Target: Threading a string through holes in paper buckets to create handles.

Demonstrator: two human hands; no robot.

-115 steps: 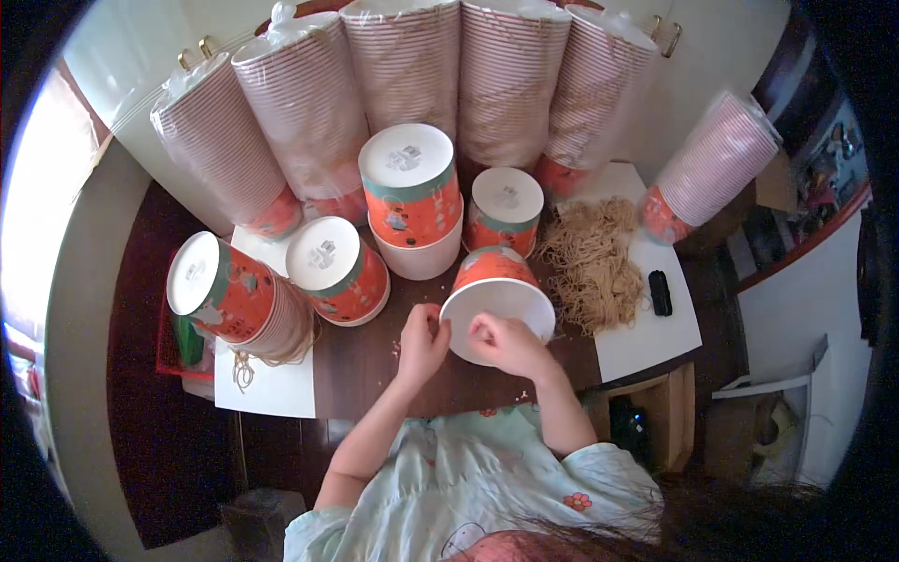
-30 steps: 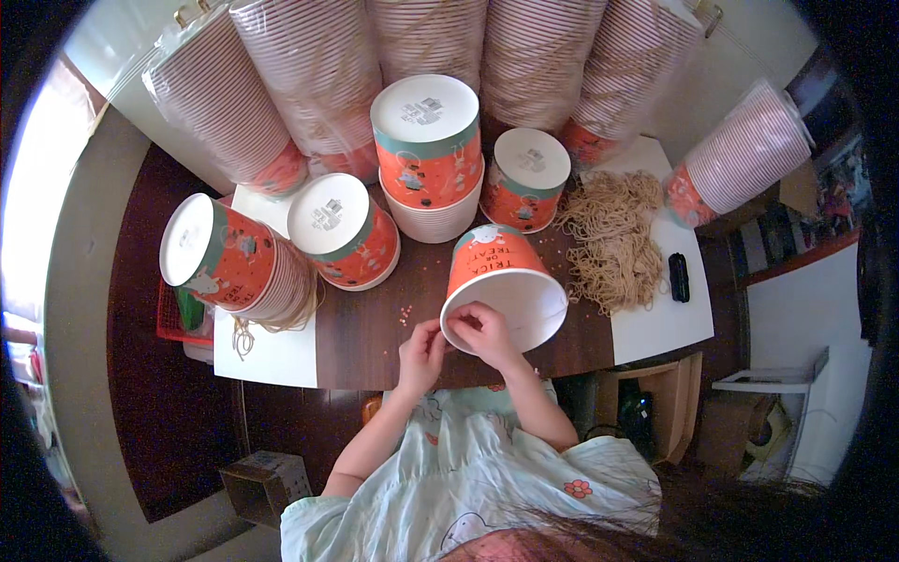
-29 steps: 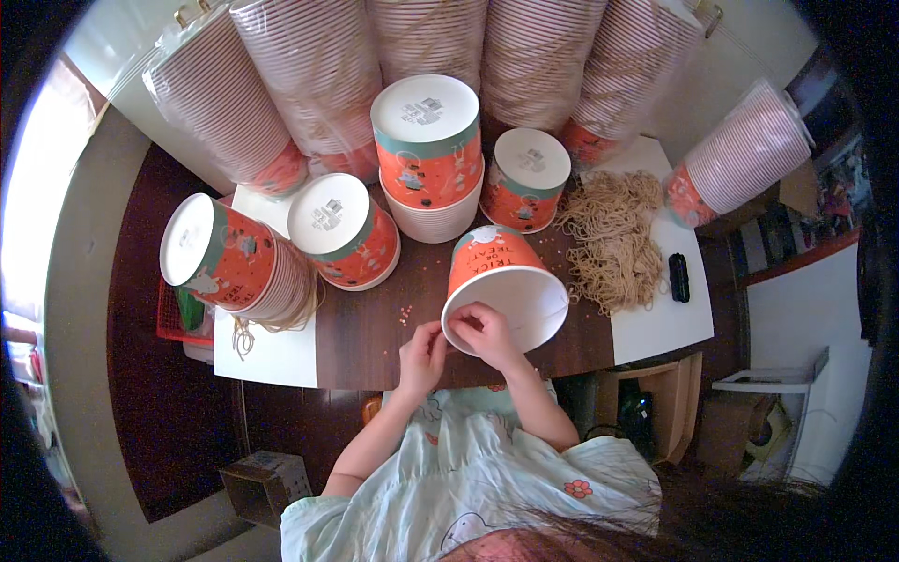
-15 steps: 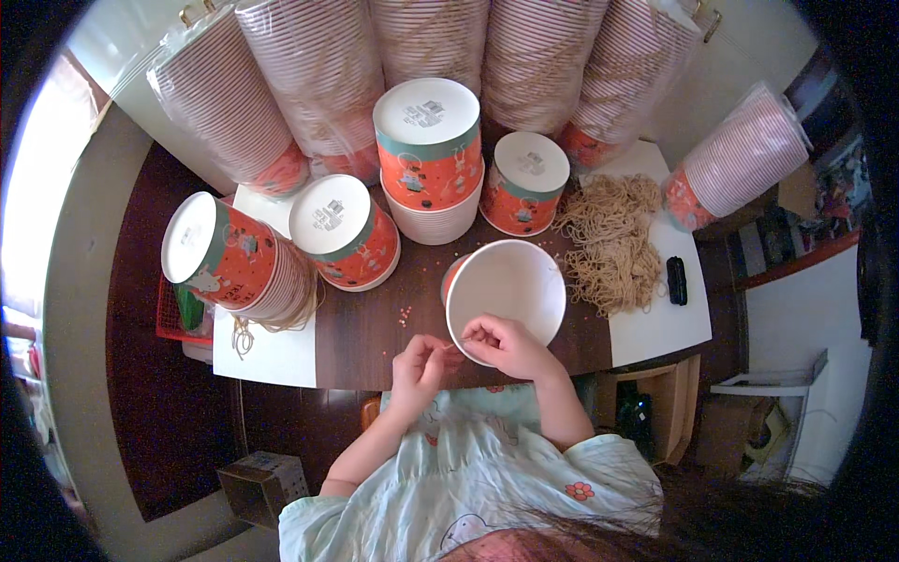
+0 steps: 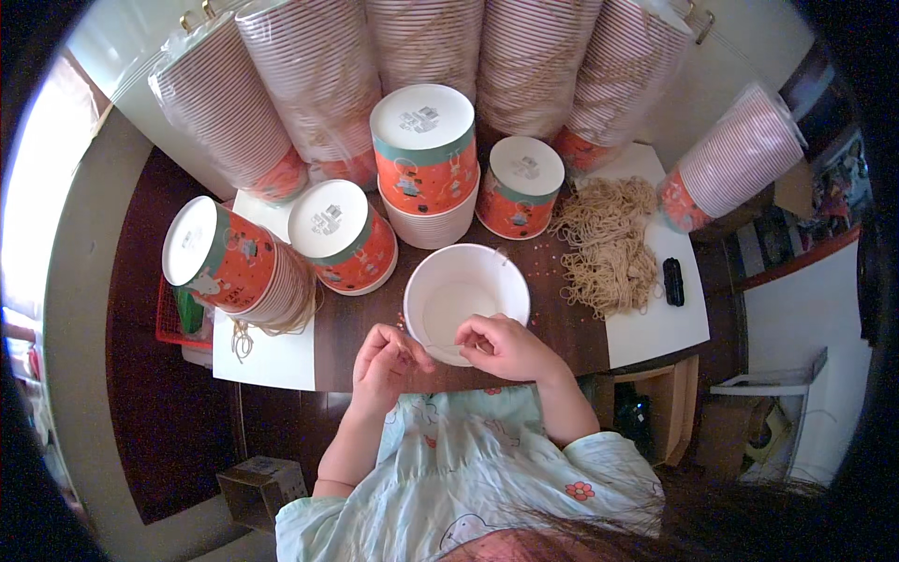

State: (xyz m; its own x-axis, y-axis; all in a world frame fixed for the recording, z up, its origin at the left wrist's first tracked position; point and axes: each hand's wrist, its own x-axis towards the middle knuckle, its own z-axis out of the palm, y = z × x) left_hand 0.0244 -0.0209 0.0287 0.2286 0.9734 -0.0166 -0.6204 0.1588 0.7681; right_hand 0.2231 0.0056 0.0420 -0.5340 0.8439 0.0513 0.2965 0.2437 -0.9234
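Observation:
A white-lined paper bucket (image 5: 466,272) stands mouth up at the near middle of the table. At its far right rim shows a short bit of tan cord (image 5: 503,255). Over the bucket's near rim my right hand (image 5: 506,348) is closed in a pinch on a thin strand of cord. My left hand (image 5: 384,367) is just left of that rim, its fingers curled together; the strand seems to run to it, though its end is too fine to make out. A heap of loose tan cords (image 5: 609,245) lies to the right.
Orange-and-green buckets stand upside down behind: a tall stack (image 5: 426,159), a smaller bucket (image 5: 521,187), another bucket (image 5: 342,234) and a leaning stack (image 5: 239,258). Bagged bucket columns (image 5: 426,47) line the back. A black object (image 5: 673,281) lies at right; small red bits (image 5: 543,267) dot the table.
The bucket has shifted left and turned more upright, and cord now shows at its far rim. My left hand has moved left, away from my right hand, its fingers loosening somewhat.

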